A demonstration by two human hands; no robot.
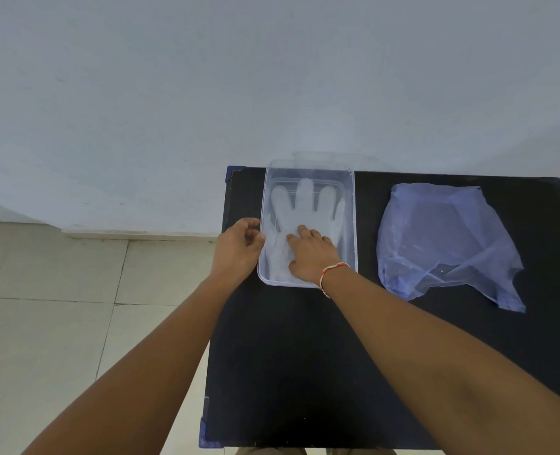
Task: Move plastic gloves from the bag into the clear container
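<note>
Fingers (300, 232) of the right hand (311, 254) lie spread flat on the plastic glove (301, 208), gripping nothing, inside the clear container (351, 224). Left hand (237, 246), loosely curled, touches its left wall. Bag (443, 241) lies right, on the black table (305, 356).
</note>
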